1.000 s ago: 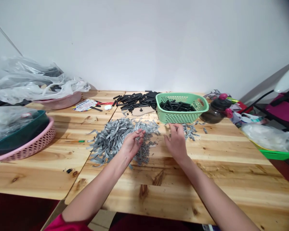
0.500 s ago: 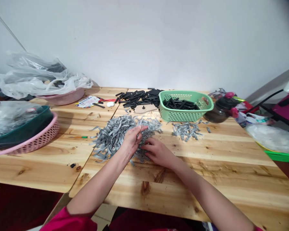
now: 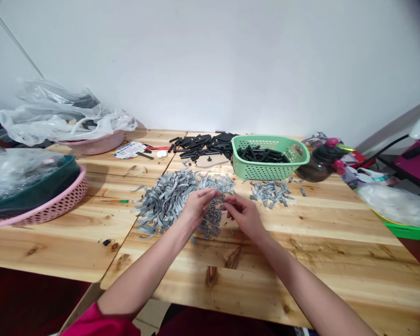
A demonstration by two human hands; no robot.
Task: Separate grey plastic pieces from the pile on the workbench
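My left hand [image 3: 198,208] rests with its fingers bunched over the inner edge of a heap of grey ribbon-like strips [image 3: 164,203]. My right hand [image 3: 244,216] is just to its right, with fingertips curled toward a smaller patch of short grey pieces [image 3: 213,223]. The fingertips of the two hands nearly meet above that patch. Whether either hand pinches a strip is hidden by the fingers. Another small cluster of grey pieces [image 3: 270,193] lies beyond my right hand.
A green slotted basket [image 3: 270,171] holds black tubes, with more black tubes [image 3: 205,144] and a shaped wooden board [image 3: 208,161] beside it. A dark jar with pink knobs [image 3: 320,167] stands right of it. Pink baskets [image 3: 49,210] and plastic bags [image 3: 63,123] sit left.
My right hand has lifted off the grey pieces and moved right and away from me. My left hand has shifted slightly right. The view has shifted slightly.
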